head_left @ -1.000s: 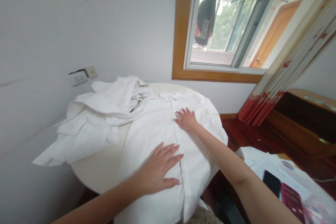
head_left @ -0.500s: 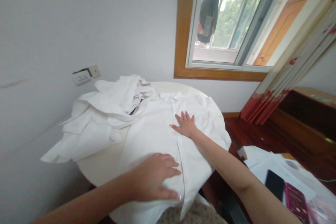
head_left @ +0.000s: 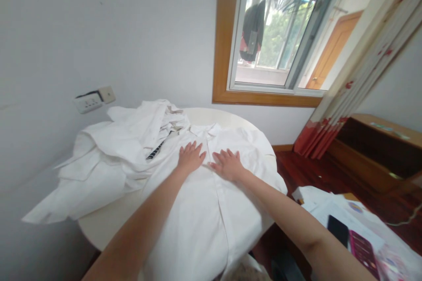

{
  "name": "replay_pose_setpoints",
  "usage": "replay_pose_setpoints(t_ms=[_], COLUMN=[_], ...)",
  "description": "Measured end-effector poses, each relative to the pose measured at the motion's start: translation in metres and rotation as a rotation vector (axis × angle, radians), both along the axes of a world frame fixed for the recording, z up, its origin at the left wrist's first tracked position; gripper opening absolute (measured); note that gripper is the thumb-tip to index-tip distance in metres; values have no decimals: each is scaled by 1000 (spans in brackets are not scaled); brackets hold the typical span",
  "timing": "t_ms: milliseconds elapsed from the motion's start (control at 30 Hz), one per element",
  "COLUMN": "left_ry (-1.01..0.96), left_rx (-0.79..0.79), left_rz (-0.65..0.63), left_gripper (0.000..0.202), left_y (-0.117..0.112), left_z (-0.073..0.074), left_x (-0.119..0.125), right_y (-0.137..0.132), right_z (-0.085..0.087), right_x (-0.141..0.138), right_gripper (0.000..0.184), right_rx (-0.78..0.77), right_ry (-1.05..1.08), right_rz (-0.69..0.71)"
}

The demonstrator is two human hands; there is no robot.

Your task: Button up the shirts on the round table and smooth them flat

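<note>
A white button-front shirt (head_left: 194,210) lies spread front up over a round cream table (head_left: 108,210), its collar toward the wall and its lower end hanging over the near edge. My left hand (head_left: 191,158) rests flat on the upper front, just left of the button strip, fingers spread. On the other side of the strip, my right hand (head_left: 227,164) lies flat with its fingers apart. Neither hand grips the cloth. To the left is a heap of crumpled white clothes (head_left: 112,149), with a dark striped strip (head_left: 154,150) showing at its edge.
A wall socket (head_left: 89,102) sits behind the heap, and a wood-framed window (head_left: 222,52) is above the table. At the lower right, papers (head_left: 325,208), a black phone (head_left: 338,230) and a pink calculator-like object (head_left: 362,250) lie on another surface. A curtain (head_left: 329,118) hangs beyond.
My left hand has moved from the shirt's lower front up to its chest, beside my right hand. My right hand stays on the upper front. The view has shifted slightly.
</note>
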State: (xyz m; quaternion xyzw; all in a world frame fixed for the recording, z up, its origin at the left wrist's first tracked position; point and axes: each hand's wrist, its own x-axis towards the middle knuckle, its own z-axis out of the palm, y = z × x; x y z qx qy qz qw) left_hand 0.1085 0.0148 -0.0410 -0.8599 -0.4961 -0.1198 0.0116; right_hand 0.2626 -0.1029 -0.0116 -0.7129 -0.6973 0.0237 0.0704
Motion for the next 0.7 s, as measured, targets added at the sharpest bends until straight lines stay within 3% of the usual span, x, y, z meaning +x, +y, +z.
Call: replay_pose_setpoints(t_ms=[133, 233, 400, 500, 700], left_ry=[5, 10, -32, -55, -107], left_rx=[-91, -148, -72, -63, 17], left_rz=[2, 14, -29, 19, 114], left_gripper=[63, 68, 65, 59, 56], left_y=[7, 20, 49, 66, 78], left_z=[2, 4, -2, -8, -11], left_x=[0, -3, -12, -18, -41], right_y=[45, 68, 78, 80, 86], right_z=[4, -5, -23, -27, -30], right_x=[14, 25, 36, 48, 98], right_gripper=[64, 63, 67, 68, 65], right_rx=[38, 35, 35, 48, 45], right_ry=[-29, -33, -13, -10, -14], right_rz=[-22, -60, -32, -1, -205])
